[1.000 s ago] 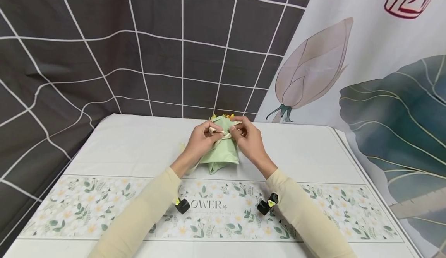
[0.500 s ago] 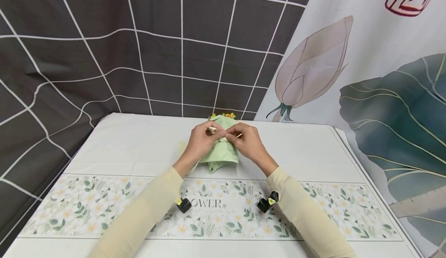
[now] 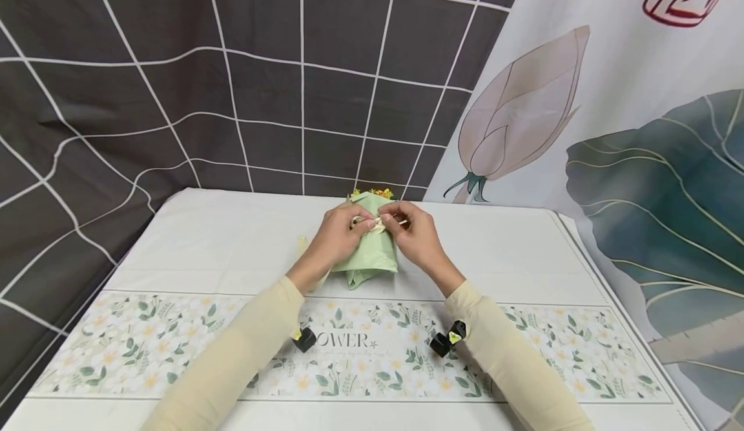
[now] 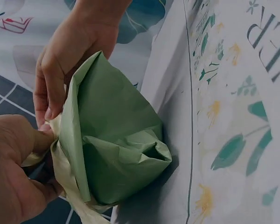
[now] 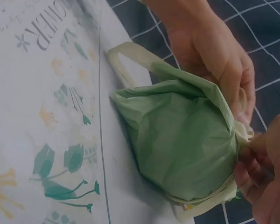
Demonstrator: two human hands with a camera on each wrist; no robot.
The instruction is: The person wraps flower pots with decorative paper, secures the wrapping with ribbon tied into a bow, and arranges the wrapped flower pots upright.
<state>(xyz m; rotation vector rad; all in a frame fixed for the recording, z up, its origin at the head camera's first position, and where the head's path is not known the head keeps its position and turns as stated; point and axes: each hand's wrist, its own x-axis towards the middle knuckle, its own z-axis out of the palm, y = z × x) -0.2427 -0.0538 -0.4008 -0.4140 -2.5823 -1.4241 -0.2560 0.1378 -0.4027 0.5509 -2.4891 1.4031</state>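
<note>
A bouquet in light green wrapping paper lies on the table, its orange and yellow flowers showing at the far end. Cream ribbon runs around the gathered middle of the wrap. My left hand pinches the ribbon between thumb and fingers on the left side of the knot. From the right, my right hand pinches the ribbon close by, fingertips almost meeting the left ones. In the left wrist view a loose ribbon tail hangs beside the paper. The knot is partly hidden by the fingers.
The white tablecloth carries a printed floral band along the near side. Behind the table hangs a dark gridded cloth; a white curtain with a printed bud hangs at the right.
My right hand first came in to meet the left at the knot, its raised index finger curling down. Now the fingertips have parted slightly, with ribbon showing between them. The bouquet stays in place.
</note>
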